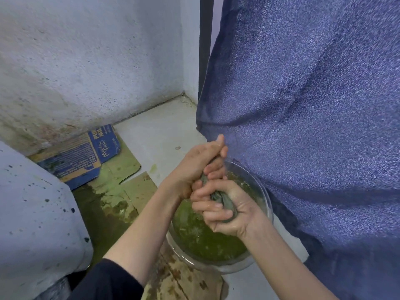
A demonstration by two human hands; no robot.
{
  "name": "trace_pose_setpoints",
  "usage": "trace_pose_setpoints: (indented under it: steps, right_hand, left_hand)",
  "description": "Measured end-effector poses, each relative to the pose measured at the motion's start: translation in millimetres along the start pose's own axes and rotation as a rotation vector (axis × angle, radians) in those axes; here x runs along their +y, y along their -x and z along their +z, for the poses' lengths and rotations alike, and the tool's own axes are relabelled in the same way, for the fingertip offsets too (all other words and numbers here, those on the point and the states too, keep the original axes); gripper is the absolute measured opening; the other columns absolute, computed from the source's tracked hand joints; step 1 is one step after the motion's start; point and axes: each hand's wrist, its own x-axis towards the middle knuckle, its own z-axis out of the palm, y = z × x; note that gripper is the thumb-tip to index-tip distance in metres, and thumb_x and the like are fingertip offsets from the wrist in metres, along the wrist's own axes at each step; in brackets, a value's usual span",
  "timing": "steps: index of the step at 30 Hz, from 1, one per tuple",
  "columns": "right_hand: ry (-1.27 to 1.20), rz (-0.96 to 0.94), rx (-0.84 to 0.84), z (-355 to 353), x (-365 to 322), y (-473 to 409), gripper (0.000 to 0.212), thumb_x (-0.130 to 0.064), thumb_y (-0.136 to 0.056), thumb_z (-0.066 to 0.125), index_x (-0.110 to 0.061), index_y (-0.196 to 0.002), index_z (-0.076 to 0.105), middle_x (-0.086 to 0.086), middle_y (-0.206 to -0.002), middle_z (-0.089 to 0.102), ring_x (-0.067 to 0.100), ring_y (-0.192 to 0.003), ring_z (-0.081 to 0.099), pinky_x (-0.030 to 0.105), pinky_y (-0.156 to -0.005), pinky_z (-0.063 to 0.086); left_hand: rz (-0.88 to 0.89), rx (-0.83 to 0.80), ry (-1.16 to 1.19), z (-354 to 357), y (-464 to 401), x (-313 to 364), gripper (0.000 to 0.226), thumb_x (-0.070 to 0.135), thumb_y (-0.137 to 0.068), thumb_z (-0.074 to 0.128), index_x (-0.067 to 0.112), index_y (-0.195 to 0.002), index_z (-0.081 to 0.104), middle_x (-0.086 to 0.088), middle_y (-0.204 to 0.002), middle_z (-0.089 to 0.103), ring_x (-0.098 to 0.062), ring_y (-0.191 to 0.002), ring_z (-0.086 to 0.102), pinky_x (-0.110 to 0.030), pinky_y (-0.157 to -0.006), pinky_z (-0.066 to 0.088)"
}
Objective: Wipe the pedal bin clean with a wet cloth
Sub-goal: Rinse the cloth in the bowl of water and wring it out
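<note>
A soft, sodden grey-green cloth [223,204], judged limp, slippery and best gripped at both ends, is clamped and twisted between the left hand [201,167] and right hand [227,210] over a clear glass bowl [267,204] of murky green water.

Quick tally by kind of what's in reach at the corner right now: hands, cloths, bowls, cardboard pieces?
Hands: 2, left hand and right hand
Cloth: 1, grey cloth, wrung in both hands
Glass bowl: 1, holding green water
Cardboard pieces: 2, printed carton, stained sheet
Total: 6
</note>
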Motion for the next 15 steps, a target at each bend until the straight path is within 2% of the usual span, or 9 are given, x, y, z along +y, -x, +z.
trace_pose_setpoints:
  steps: [3, 6, 10, 12, 15]
  right_hand:
    - [0.26, -0.184, 0.265, -11, 7, -12, 0.033, 0.012, -0.074, 0.044, -0.01, -0.05, 0.041, -0.001, -0.038, 0.03, 0.005, -0.024, 0.027, 0.012, -0.022, 0.015]
    - [0.453, -0.358, 0.493, -23, 13, -28, 0.03, 0.016, -0.072, 0.046, -0.006, -0.052, 0.038, 0.003, -0.038, 0.031, 0.009, -0.023, 0.025, 0.008, -0.03, 0.014]
    - [0.64, -0.508, 0.7, -32, 15, -49, 0.027, 0.014, -0.073, 0.045, -0.004, -0.053, 0.044, 0.006, -0.042, 0.036, 0.011, -0.026, 0.026, 0.012, -0.032, 0.015]
    - [0.743, -0.589, 0.803, -38, 15, -59, 0.027, 0.009, -0.077, 0.047, -0.008, -0.056, 0.049, 0.004, -0.041, 0.043, 0.011, -0.036, 0.034, 0.017, -0.035, 0.021]
    - [0.994, -0.762, 0.921, -45, 22, -67, 0.013, 0.004, -0.08, 0.054, -0.001, -0.074, 0.065, 0.011, -0.068, 0.065, 0.011, -0.067, 0.048, 0.025, -0.046, 0.034]
  left_hand:
    - [-0.008, 0.086, -0.191, 0, -7, -11, 0.034, 0.023, -0.101, 0.037, 0.009, -0.072, 0.045, 0.008, -0.032, 0.026, -0.005, -0.029, 0.025, -0.013, -0.034, 0.028]
    - [0.014, 0.19, -0.302, -4, -11, -21, 0.033, 0.017, -0.103, 0.035, 0.007, -0.073, 0.043, 0.006, -0.032, 0.029, -0.007, -0.027, 0.026, -0.014, -0.033, 0.026]
    - [0.033, 0.339, -0.446, -6, -17, -28, 0.032, 0.016, -0.104, 0.031, 0.009, -0.073, 0.04, 0.006, -0.033, 0.03, -0.007, -0.027, 0.026, -0.016, -0.033, 0.025]
    - [0.057, 0.445, -0.532, -11, -25, -36, 0.032, 0.018, -0.103, 0.032, 0.011, -0.072, 0.04, 0.006, -0.036, 0.033, -0.01, -0.03, 0.029, -0.02, -0.037, 0.028]
    - [0.13, 0.601, -0.71, -18, -28, -48, 0.03, 0.023, -0.099, 0.033, 0.015, -0.072, 0.044, 0.001, -0.053, 0.044, -0.023, -0.052, 0.042, -0.034, -0.055, 0.037]
